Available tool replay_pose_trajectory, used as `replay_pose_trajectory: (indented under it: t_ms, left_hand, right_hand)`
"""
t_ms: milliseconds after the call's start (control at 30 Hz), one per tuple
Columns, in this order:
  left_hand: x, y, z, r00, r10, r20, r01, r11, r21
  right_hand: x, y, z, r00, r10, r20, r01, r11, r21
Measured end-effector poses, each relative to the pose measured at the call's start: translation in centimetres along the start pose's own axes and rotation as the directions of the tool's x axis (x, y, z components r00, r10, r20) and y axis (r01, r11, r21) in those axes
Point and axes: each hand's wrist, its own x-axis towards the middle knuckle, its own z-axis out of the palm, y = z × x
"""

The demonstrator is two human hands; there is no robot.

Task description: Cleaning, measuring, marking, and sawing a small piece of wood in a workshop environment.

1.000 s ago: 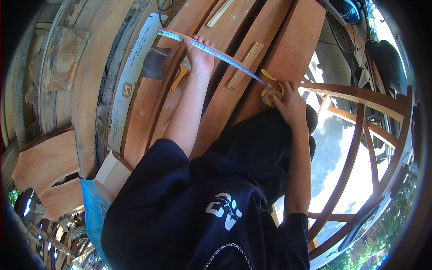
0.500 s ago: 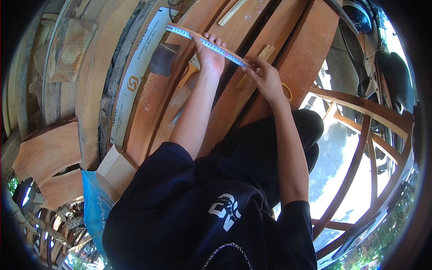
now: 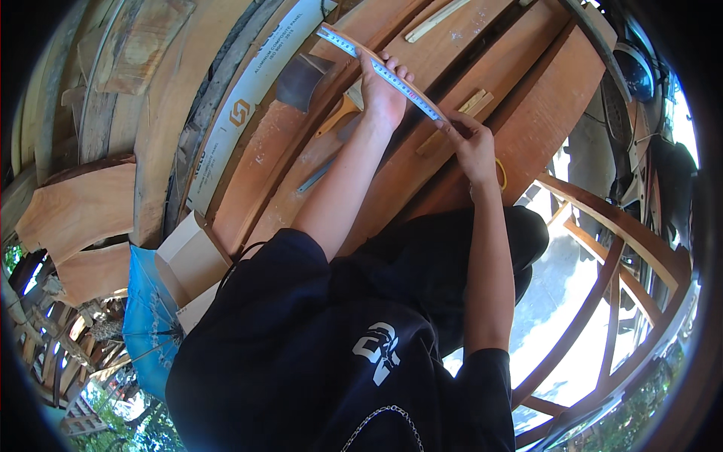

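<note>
My left hand (image 3: 382, 98) is closed on a white tape measure blade (image 3: 399, 84) and a thin brown strip behind it, which stretch diagonally over reddish-brown boards (image 3: 538, 105). My right hand (image 3: 471, 147) pinches the blade's lower right end. A yellow loop (image 3: 501, 175), apparently on the tape case, shows beside my right wrist; the rest is hidden. Under and left of my left arm lie an orange-handled tool (image 3: 335, 118), partly covered, a dark grey square piece (image 3: 301, 83) and a thin blue-grey bar (image 3: 316, 177).
A white printed panel (image 3: 230, 139), weathered planks (image 3: 128, 75), cut wood pieces (image 3: 75, 211), an open cardboard box (image 3: 192, 260) and a blue umbrella-like fabric (image 3: 147, 339) are on the left. A wooden frame (image 3: 633, 241) stands right, near dark vehicle parts (image 3: 663, 173).
My right hand has moved up from the yellow case onto the blade, closer to my left hand. The view has shifted, so the boards and tape appear further right.
</note>
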Motion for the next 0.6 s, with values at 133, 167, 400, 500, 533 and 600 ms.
replay_pose_trajectory:
  t_ms: [133,167,400,500,533,600]
  left_hand:
    - [0.0,0.3,0.1,0.999,0.004,0.039,-0.005,1.0,0.025]
    - [0.0,0.4,0.2,0.995,-0.029,0.094,0.027,0.999,0.016]
    - [-0.1,4.2,-2.8,0.996,0.068,0.053,-0.086,0.832,0.548]
    - [-1.0,8.3,-8.3,0.976,0.196,0.098,-0.186,0.508,0.841]
    - [-1.8,9.6,-10.7,0.955,0.27,0.125,-0.23,0.406,0.885]
    - [-4.0,11.6,-15.6,0.958,0.221,0.185,-0.232,0.21,0.95]
  right_hand:
    - [0.3,0.5,0.0,1.0,0.023,0.005,-0.023,0.995,0.102]
    - [0.4,0.7,0.0,0.998,0.023,-0.05,-0.019,0.996,0.084]
    - [0.6,1.5,-0.1,0.999,0.01,-0.048,-0.003,0.99,0.143]
    - [0.8,1.6,-0.2,0.999,0.006,-0.044,0.002,0.987,0.162]
    - [0.8,1.6,-0.2,1.0,0.004,0.013,-0.006,0.983,0.181]
    - [0.8,1.5,-0.2,1.0,-0.001,-0.021,0.005,0.98,0.197]
